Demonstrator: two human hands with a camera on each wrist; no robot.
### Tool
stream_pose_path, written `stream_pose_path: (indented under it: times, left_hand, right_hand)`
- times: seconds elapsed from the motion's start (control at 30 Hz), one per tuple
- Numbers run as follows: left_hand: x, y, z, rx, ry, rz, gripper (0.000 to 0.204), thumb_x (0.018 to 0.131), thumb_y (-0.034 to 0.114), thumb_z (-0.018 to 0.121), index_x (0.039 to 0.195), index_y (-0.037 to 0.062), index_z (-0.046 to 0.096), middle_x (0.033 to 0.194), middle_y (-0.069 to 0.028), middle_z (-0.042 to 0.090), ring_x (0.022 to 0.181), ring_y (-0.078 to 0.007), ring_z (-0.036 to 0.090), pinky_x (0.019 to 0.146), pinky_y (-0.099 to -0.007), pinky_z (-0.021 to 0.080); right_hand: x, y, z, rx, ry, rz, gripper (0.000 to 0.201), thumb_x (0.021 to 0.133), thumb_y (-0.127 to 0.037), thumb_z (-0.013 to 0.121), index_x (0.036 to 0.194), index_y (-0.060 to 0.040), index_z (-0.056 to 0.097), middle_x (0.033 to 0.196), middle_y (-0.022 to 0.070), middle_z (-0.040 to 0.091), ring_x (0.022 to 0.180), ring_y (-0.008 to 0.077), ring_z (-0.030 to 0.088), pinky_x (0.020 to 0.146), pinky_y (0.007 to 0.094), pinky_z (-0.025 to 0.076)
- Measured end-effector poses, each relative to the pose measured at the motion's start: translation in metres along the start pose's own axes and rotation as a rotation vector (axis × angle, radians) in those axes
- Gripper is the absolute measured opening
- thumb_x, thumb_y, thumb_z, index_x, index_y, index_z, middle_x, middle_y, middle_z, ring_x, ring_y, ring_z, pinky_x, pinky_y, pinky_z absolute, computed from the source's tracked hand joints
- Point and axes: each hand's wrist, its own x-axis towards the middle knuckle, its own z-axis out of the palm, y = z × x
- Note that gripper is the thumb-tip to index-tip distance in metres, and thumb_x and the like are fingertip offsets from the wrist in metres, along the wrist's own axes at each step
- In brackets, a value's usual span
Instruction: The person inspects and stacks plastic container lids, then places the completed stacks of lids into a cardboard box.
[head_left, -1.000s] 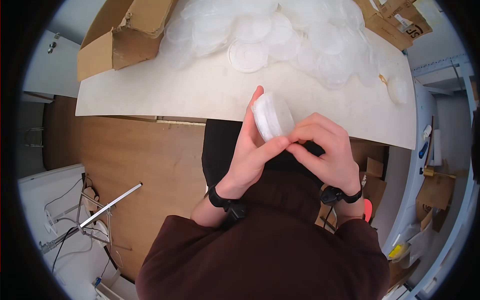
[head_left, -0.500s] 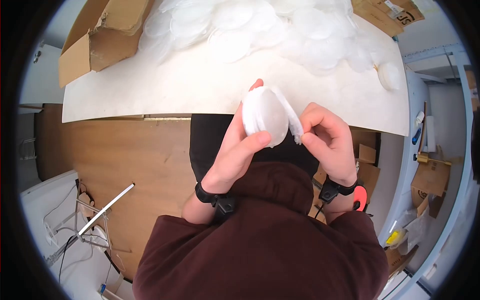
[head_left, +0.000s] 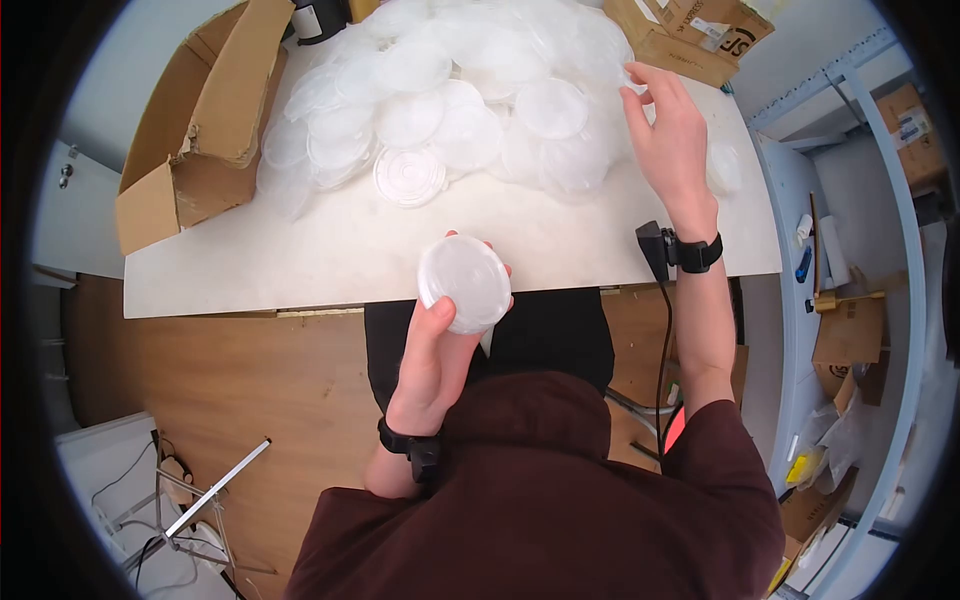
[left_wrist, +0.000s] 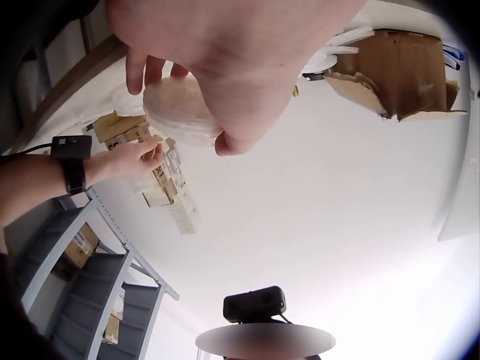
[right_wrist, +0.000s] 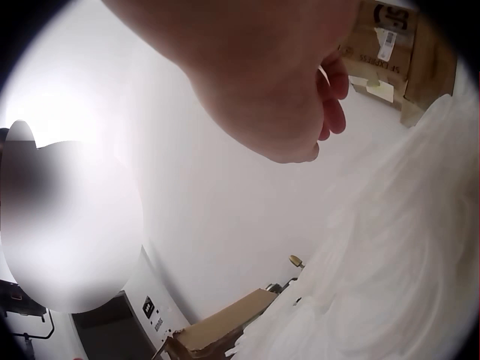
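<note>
Lids, a short round stack of them, are sitting in the person's left grip, which is wrapping around their side with the thumb lying over the near rim. They are hovering just off the near edge of the bench, above the person's lap, and the flat top face is pointing up more squarely than a moment ago. Half a second back the right grip was pinching a white strip beside the stack; now it is reaching well apart from it, out over the right side of the bench, looking released, fingers loosely bent, next to the edge of the pale heap.

That heap of translucent round lids is spreading across the far half of the bench, with one ridged disc lying at its near edge. An open carton is standing against the heap's left side, and another box is sitting behind its right side. The right forearm is cutting across the bench's right end, and the wrist is partly blocking my view of a pale round item there. From the right wrist camera, a cable is hanging down beside that forearm.
</note>
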Motion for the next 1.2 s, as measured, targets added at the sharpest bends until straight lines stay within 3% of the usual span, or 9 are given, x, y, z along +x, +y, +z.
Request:
stream_pose_path:
  times: [0.23,0.33,0.43,0.53,0.87,0.97,1.07,1.13,1.2]
  left_hand:
    - [0.000,-0.007,0.005,0.161,0.058,0.101,0.111,0.102,0.045,0.083,0.183,0.0068,0.018,0.176,-0.0164,0.044,0.159,-0.0330,0.049,0.131,-0.0522,0.041]
    - [-0.005,-0.007,0.002,0.066,-0.020,0.073,0.113,0.102,0.019,0.086,0.185,0.0069,0.011,0.171,-0.0149,0.046,0.156,-0.0292,0.051,0.130,-0.0478,0.043]
    - [-0.008,-0.003,0.009,0.160,-0.012,0.102,0.115,0.101,0.016,0.087,0.185,0.0070,0.010,0.169,-0.0151,0.047,0.156,-0.0262,0.051,0.129,-0.0459,0.043]
    - [-0.008,-0.005,0.006,0.176,-0.076,0.109,0.119,0.100,0.016,0.089,0.186,0.0087,0.008,0.171,-0.0131,0.045,0.156,-0.0244,0.049,0.130,-0.0461,0.041]
    - [-0.007,-0.005,0.006,0.254,-0.133,0.074,0.115,0.103,0.019,0.087,0.186,0.0062,0.007,0.174,-0.0128,0.042,0.160,-0.0257,0.045,0.132,-0.0447,0.038]
    - [-0.006,-0.009,-0.002,0.157,-0.142,0.046,0.111,0.106,0.023,0.083,0.185,0.0044,0.008,0.176,-0.0146,0.041,0.162,-0.0275,0.044,0.133,-0.0447,0.037]
    - [-0.003,-0.006,0.003,0.125,-0.006,0.063,0.113,0.102,0.055,0.082,0.183,0.0058,0.021,0.176,-0.0182,0.046,0.158,-0.0345,0.054,0.132,-0.0506,0.041]
    - [-0.002,-0.005,0.001,0.122,0.006,0.071,0.110,0.102,0.060,0.080,0.181,0.0077,0.025,0.176,-0.0183,0.046,0.156,-0.0349,0.055,0.130,-0.0505,0.043]
    - [0.000,-0.004,0.002,0.134,-0.004,0.067,0.110,0.102,0.061,0.079,0.182,0.0085,0.025,0.175,-0.0180,0.046,0.156,-0.0349,0.055,0.129,-0.0509,0.044]
  right_hand:
    - [-0.083,-0.116,-0.043,0.753,-0.635,-0.006,0.027,0.092,-0.010,0.091,0.116,-0.0052,0.079,0.104,0.0090,0.076,0.089,0.0244,0.073,0.077,0.0376,0.060]
    - [-0.111,-0.132,-0.041,0.780,-0.653,0.008,0.016,0.095,-0.007,0.086,0.109,-0.0043,0.078,0.099,0.0079,0.073,0.086,0.0230,0.072,0.074,0.0366,0.060]
    - [-0.116,-0.138,-0.050,0.848,-0.698,0.253,0.011,0.096,-0.003,0.083,0.106,-0.0030,0.077,0.097,0.0076,0.071,0.083,0.0213,0.070,0.072,0.0359,0.057]
    - [-0.124,-0.127,-0.052,0.941,-0.695,0.303,0.009,0.096,0.001,0.079,0.104,-0.0028,0.075,0.093,0.0039,0.066,0.079,0.0146,0.059,0.071,0.0303,0.046]
    - [-0.138,-0.123,-0.054,1.277,-0.744,0.569,0.006,0.102,0.003,0.073,0.106,-0.0017,0.071,0.098,-0.0011,0.063,0.086,0.0087,0.053,0.079,0.0273,0.044]
    - [-0.137,-0.120,-0.057,1.284,-0.690,0.616,0.005,0.103,0.002,0.073,0.106,-0.0016,0.071,0.099,-0.0012,0.062,0.087,0.0091,0.053,0.081,0.0269,0.044]
    - [-0.120,-0.104,-0.063,1.053,-0.316,0.524,0.005,0.104,0.002,0.074,0.106,-0.0009,0.070,0.098,-0.0006,0.062,0.086,0.0093,0.054,0.081,0.0273,0.045]
    - [-0.100,-0.081,-0.056,0.576,-0.012,0.328,0.007,0.103,0.001,0.075,0.109,-0.0006,0.071,0.098,0.0029,0.065,0.084,0.0116,0.054,0.079,0.0275,0.046]
    - [-0.071,-0.062,-0.049,0.378,0.038,0.214,0.008,0.103,0.000,0.075,0.111,-0.0009,0.072,0.100,0.0057,0.069,0.086,0.0148,0.059,0.079,0.0287,0.048]
